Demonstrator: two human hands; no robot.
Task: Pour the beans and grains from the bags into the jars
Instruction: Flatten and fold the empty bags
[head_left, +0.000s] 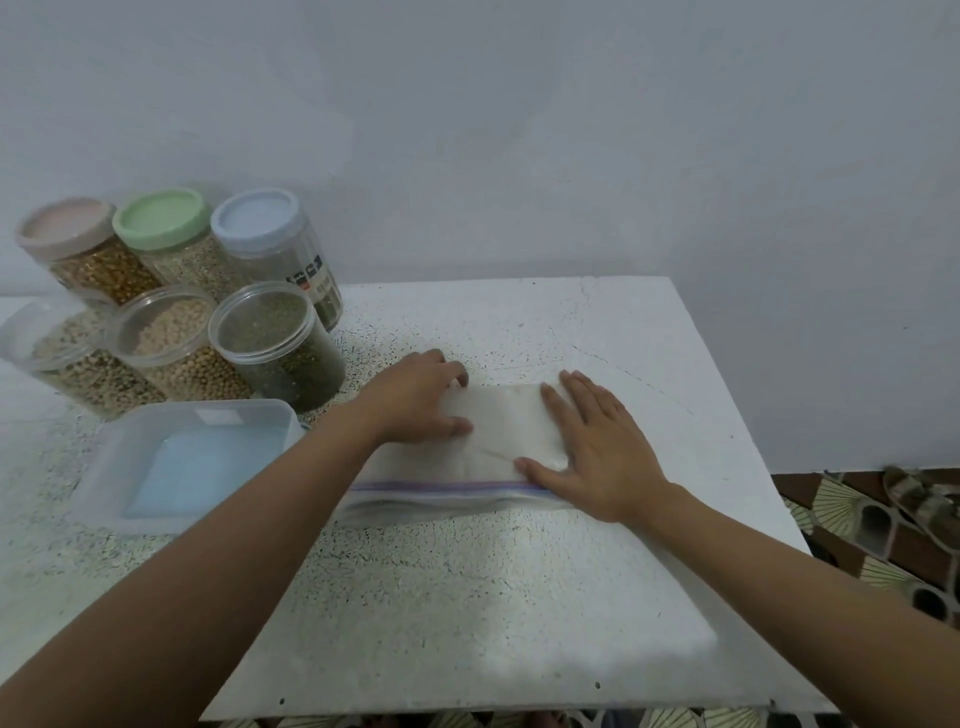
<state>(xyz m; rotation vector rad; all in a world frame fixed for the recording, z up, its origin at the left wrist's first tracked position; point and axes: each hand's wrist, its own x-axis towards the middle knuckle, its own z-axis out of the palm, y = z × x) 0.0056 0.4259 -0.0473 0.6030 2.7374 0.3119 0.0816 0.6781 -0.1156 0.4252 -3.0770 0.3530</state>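
A flat, clear zip bag (506, 431) with a purple seal strip lies on the speckled table (467, 597), folded over at its far end. My left hand (421, 400) rests on its left part, fingers curled over the folded far edge. Flat on the bag's right side presses my right hand (597, 447), fingers straight and spread. Six jars stand at the back left: three lidded ones, pink (78, 244), green (166, 228) and blue (270, 239), and three open ones holding mixed beans (72, 358), pale round beans (171, 343) and green beans (270, 343).
A clear plastic tub (197, 457) with a light blue bottom sits left of the bag, in front of the jars. The table's right edge drops to a patterned floor (883, 530), where a sandal lies. A plain wall stands behind.
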